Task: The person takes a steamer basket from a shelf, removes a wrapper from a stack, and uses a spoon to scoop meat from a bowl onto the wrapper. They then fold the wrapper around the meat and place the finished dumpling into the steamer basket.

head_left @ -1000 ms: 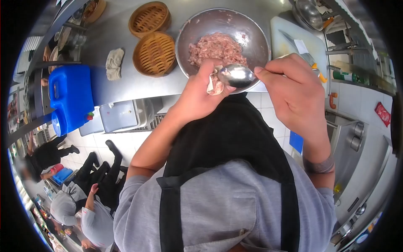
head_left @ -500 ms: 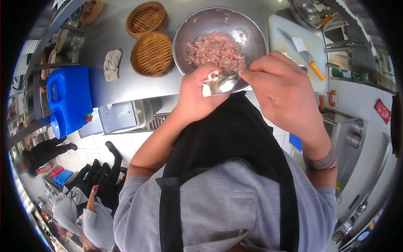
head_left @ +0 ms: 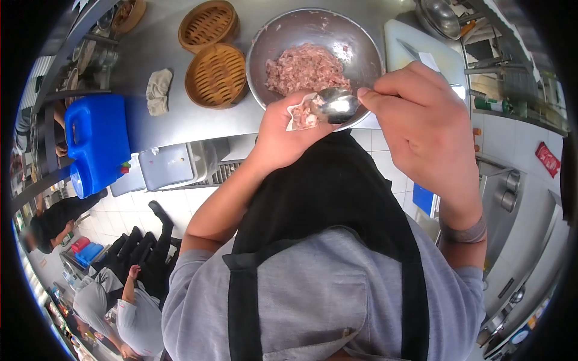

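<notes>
A thin white wrapper (head_left: 294,120) with pink meat in it rests in my left hand (head_left: 283,133), whose fingers curl around it. My right hand (head_left: 418,117) pinches the end of a metal spoon (head_left: 338,106), and the spoon's bowl touches the filling at the wrapper's right side. Just beyond both hands, a large steel bowl (head_left: 367,60) holds a mound of chopped raw meat (head_left: 307,67).
Two bamboo steamers (head_left: 215,76) (head_left: 208,26) and a folded cloth (head_left: 159,92) lie left of the bowl. A blue jug (head_left: 99,144) stands farther left. A cutting board (head_left: 398,51) with a knife is at right. Co-workers (head_left: 135,319) are at lower left.
My right hand has moved right and slightly up with the spoon. The spoon's bowl has shifted off the wrapper's middle, and the meat in the wrapper now shows.
</notes>
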Demonstrator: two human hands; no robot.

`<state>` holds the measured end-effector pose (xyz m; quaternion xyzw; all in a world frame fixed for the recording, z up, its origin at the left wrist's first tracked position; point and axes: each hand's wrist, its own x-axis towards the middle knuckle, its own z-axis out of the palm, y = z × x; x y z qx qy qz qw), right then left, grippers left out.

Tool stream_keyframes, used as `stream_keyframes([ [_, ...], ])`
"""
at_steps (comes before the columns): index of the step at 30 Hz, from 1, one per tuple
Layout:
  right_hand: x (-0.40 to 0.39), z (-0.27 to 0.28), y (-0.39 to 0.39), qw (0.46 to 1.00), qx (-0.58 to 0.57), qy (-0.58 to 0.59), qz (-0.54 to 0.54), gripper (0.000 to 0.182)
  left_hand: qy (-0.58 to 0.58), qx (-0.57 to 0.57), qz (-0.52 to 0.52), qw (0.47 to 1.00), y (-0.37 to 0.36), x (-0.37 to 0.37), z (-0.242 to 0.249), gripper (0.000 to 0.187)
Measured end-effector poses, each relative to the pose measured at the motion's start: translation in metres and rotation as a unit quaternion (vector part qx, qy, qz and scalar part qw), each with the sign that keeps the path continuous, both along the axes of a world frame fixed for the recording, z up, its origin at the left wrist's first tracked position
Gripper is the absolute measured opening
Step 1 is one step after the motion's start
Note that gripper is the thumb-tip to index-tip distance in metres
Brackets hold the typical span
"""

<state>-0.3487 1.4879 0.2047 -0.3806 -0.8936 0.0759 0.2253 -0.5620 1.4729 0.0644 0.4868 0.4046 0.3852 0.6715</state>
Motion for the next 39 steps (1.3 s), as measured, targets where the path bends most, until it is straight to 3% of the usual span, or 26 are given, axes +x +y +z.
stream_keyframes([
  [2, -0.003, -0.002, 0.001, 1.0, -0.012, 0.003, 0.011, 0.024, 0.032, 0.032, -0.025, 0.999, -0.001, 0.001, -0.001, 0.046],
  [5, -0.003, -0.004, 0.005, 1.0, -0.018, -0.023, 0.001, 0.025, -0.019, 0.047, -0.006, 0.999, -0.004, 0.008, 0.01, 0.062],
  [7, -0.002, -0.001, 0.007, 0.999, -0.031, -0.022, 0.004, 0.025, 0.124, 0.201, 0.059, 0.97, -0.007, 0.005, 0.011, 0.065],
  [8, -0.001, 0.0, 0.007, 0.999, -0.044, -0.021, 0.006, 0.025, 0.124, 0.2, 0.059, 0.97, -0.007, 0.004, 0.011, 0.065],
  [11, -0.002, -0.002, 0.006, 0.998, -0.049, -0.033, -0.001, 0.023, 0.129, 0.128, 0.013, 0.983, -0.005, 0.004, 0.01, 0.056],
  [16, 0.004, 0.002, 0.005, 0.999, -0.029, 0.009, -0.028, 0.02, -0.141, 0.011, 0.011, 0.99, -0.005, 0.007, -0.005, 0.043],
  [23, 0.026, 0.015, 0.0, 0.983, -0.099, 0.095, -0.124, 0.018, -0.118, -0.004, 0.057, 0.991, -0.003, 0.007, 0.001, 0.043],
  [25, 0.031, 0.01, -0.003, 0.979, -0.112, 0.108, -0.136, 0.018, -0.188, 0.025, 0.091, 0.978, 0.001, 0.014, 0.001, 0.044],
  [31, 0.038, -0.009, -0.013, 0.968, -0.14, 0.139, -0.152, 0.018, -0.142, 0.001, 0.145, 0.979, 0.006, 0.011, -0.007, 0.042],
  [32, 0.038, -0.011, -0.015, 0.965, -0.147, 0.145, -0.161, 0.018, -0.141, 0.001, 0.144, 0.98, 0.007, 0.01, 0.0, 0.042],
  [34, 0.037, -0.017, -0.017, 0.962, -0.153, 0.164, -0.154, 0.018, -0.133, -0.111, 0.07, 0.982, 0.009, 0.006, 0.014, 0.039],
  [39, 0.036, -0.022, -0.018, 0.96, -0.154, 0.188, -0.14, 0.018, -0.162, -0.026, 0.07, 0.984, 0.009, 0.014, -0.003, 0.034],
])
